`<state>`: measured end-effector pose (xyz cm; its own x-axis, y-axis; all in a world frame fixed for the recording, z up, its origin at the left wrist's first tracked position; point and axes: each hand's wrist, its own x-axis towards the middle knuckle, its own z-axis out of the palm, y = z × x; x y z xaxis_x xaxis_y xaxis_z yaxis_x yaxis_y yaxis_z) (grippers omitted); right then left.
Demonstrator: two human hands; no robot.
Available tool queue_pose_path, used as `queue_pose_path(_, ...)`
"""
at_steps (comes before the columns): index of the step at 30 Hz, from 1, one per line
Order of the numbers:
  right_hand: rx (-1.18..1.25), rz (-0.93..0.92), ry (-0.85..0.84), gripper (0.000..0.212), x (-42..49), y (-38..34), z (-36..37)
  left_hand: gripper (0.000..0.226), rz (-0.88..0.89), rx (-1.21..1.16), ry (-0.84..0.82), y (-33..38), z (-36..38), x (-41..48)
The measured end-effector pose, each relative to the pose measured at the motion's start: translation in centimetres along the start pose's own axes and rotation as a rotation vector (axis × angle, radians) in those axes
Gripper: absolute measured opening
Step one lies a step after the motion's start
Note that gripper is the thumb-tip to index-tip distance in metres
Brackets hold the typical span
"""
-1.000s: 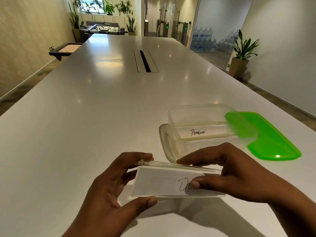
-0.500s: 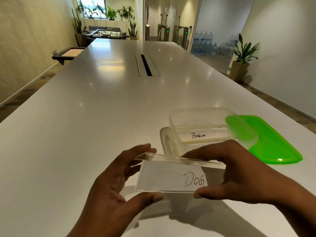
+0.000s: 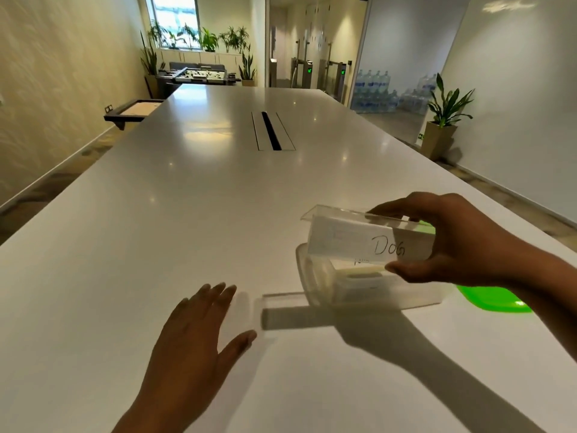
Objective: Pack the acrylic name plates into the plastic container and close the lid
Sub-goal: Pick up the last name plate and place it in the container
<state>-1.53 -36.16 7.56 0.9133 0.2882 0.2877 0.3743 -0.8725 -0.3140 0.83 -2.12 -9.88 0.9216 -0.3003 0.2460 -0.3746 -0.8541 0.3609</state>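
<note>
Your right hand [image 3: 462, 242] pinches the "DOG" name plate [image 3: 368, 242] above the plastic container [image 3: 374, 292]; left hand [image 3: 193, 339] spread, empty; a tilted plate may jam

Bright, even indoor light; ceiling lamps glint as small spots on the glossy white table [image 3: 187, 214], and the far window [image 3: 176, 18] is overexposed. Both hands cast dark shadows toward the camera. The left hand [image 3: 193, 345] appears motion-blurred. Wide-angle distortion bends the edges.
</note>
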Motion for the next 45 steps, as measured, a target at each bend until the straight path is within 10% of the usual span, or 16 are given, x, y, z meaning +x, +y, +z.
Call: queue_pose_path(45, -0.402, 0.262, -0.364, 0.066, 7.1, 9.3, 7.0, 0.091, -0.110, 0.017, -0.097, -0.4, 0.5, -0.5)
